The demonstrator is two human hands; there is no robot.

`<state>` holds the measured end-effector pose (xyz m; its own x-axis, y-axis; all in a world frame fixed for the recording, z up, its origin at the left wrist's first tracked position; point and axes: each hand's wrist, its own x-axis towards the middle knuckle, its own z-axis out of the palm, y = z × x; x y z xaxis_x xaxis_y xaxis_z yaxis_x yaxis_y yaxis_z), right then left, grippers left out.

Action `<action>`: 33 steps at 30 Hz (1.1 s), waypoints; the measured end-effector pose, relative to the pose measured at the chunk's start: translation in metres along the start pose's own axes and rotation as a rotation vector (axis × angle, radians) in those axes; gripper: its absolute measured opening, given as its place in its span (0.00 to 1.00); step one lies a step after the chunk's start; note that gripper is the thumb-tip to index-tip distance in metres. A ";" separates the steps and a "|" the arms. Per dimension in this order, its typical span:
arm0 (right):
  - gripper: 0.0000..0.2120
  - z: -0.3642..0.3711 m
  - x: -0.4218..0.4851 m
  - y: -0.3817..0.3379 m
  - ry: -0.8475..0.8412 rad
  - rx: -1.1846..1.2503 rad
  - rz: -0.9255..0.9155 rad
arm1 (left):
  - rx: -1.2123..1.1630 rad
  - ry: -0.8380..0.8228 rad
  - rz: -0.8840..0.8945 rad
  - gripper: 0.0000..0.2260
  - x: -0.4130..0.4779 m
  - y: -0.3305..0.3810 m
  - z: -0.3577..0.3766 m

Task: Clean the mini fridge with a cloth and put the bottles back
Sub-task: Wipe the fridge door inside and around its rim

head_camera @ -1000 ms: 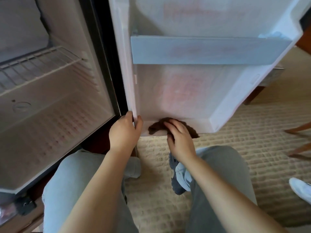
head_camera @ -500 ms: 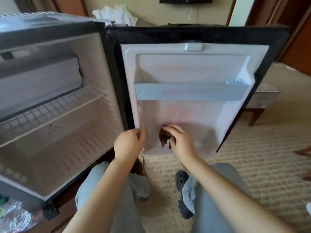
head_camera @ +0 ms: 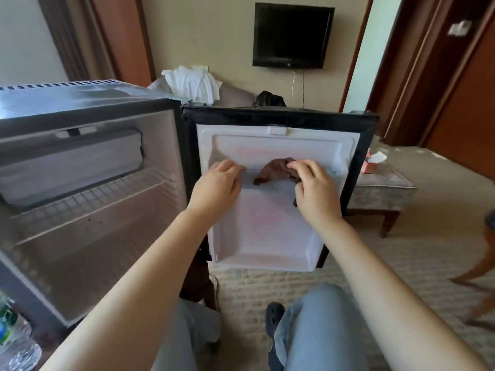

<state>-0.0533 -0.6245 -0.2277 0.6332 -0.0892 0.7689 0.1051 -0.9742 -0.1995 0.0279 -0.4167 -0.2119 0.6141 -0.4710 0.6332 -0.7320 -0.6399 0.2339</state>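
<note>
The mini fridge stands open and holds no bottles; its wire shelf is bare. Its door swings out to the right, white liner facing me. My right hand grips a brown cloth against the door's upper shelf rail. My left hand rests on the left end of that rail, fingers curled over its edge. Clear plastic bottles lie at the bottom left corner, outside the fridge.
A low upholstered stool with a tissue box stands just right of the door. A wooden chair leg juts in at far right. My knees and a dark shoe are on the carpet below the door.
Both hands rose from the bottom of the door liner to the upper shelf rail, the right one carrying the cloth. The view tilted up to show the room behind.
</note>
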 end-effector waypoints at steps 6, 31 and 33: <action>0.16 0.012 -0.037 0.016 0.281 -0.049 -0.003 | -0.096 0.111 -0.056 0.16 -0.008 0.003 0.005; 0.16 0.134 -0.133 0.012 -0.438 0.072 0.385 | -0.123 0.034 -0.064 0.16 -0.007 0.000 -0.001; 0.16 0.115 -0.114 0.005 -0.276 0.125 0.324 | -0.132 0.068 -0.069 0.16 -0.007 -0.002 0.000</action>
<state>-0.0364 -0.5948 -0.3864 0.8279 -0.3110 0.4669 -0.0517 -0.8710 -0.4885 0.0251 -0.4121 -0.2168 0.6461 -0.3834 0.6600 -0.7240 -0.5818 0.3707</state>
